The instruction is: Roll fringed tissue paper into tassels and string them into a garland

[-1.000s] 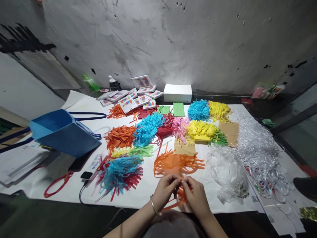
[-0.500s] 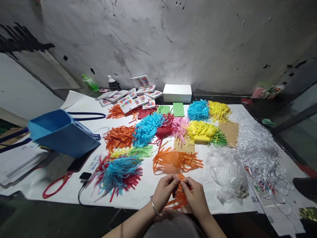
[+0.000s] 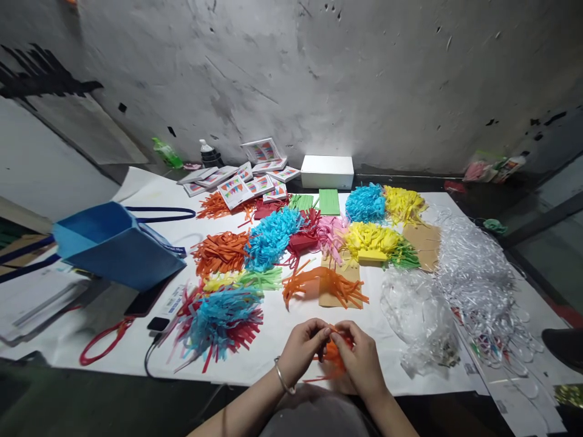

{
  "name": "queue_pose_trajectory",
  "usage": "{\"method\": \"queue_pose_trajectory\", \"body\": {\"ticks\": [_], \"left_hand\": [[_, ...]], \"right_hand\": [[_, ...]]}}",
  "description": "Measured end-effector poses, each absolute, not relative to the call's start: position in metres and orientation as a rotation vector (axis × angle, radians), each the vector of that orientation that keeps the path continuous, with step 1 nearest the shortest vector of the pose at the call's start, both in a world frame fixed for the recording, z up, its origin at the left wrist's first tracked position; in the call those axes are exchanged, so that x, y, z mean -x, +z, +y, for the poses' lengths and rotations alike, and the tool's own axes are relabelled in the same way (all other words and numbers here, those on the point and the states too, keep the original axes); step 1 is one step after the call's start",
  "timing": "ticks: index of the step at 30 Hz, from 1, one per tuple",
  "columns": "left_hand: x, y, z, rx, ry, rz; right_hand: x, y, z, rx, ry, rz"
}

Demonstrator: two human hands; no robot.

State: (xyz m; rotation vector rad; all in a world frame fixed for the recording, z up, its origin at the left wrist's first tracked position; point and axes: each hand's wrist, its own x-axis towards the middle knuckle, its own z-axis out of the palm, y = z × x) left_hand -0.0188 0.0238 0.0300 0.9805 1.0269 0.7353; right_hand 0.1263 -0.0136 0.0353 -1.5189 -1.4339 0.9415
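Close to the table's front edge, my left hand (image 3: 304,349) and my right hand (image 3: 357,355) pinch an orange tissue-paper tassel (image 3: 336,358) between their fingertips. Its fringed strips hang below and between the hands. A silver bangle (image 3: 283,377) circles my left wrist. Just beyond my hands lies another orange fringed tissue piece (image 3: 314,284), partly over a brown paper sheet (image 3: 339,297). To the left sits a heap of blue and red fringed tissue (image 3: 223,321).
Blue, yellow, pink, red and orange fringe bundles cover the middle. Behind them are printed packets (image 3: 234,191) and a white box (image 3: 327,172). A blue bag (image 3: 118,243) stands left. On the right lie crumpled clear plastic (image 3: 416,318) and a pile of silvery strings (image 3: 473,261).
My fingers have shifted on the orange tassel, and its strips now hang more bunched between the hands. The orange piece beyond has narrowed, baring more brown paper.
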Motion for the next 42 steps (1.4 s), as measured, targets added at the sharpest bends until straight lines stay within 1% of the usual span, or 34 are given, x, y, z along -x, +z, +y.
{"method": "queue_pose_trajectory", "body": {"ticks": [3, 6, 9, 13, 19, 26, 28, 33, 36, 39, 42], "left_hand": [[0.019, 0.031, 0.024, -0.912, 0.755, 1.008], [0.019, 0.032, 0.024, -0.812, 0.758, 0.976], [0.020, 0.031, 0.024, -0.742, 0.736, 0.960], [0.023, 0.031, 0.026, -0.758, 0.753, 0.991], [0.030, 0.040, 0.031, -1.036, 0.708, 1.112], [0.035, 0.043, 0.034, -1.457, 0.631, 1.198], [0.034, 0.041, 0.033, -1.552, 0.635, 1.214], [0.034, 0.038, 0.033, -1.704, 0.643, 1.225], [0.036, 0.037, 0.034, -1.804, 0.633, 1.283], [0.038, 0.036, 0.033, -1.884, 0.630, 1.313], [0.041, 0.035, 0.031, -1.927, 0.651, 1.333]], "right_hand": [[-0.127, 0.030, -0.017, 1.419, 0.747, -1.560], [-0.126, 0.027, -0.018, 1.343, 0.657, -1.643], [-0.124, 0.027, -0.018, 1.335, 0.643, -1.621], [-0.123, 0.028, -0.017, 1.333, 0.713, -1.541], [-0.121, 0.028, -0.016, 1.349, 0.779, -1.473], [-0.125, 0.028, -0.015, 1.321, 0.768, -1.583], [-0.127, 0.028, -0.014, 1.291, 0.692, -1.702], [-0.124, 0.022, -0.011, 1.216, 0.313, -1.995], [-0.118, 0.020, -0.008, 1.240, 0.232, -2.056], [-0.116, 0.022, -0.007, 1.250, 0.270, -2.063], [-0.120, 0.025, -0.008, 1.278, 0.376, -2.021]]}}
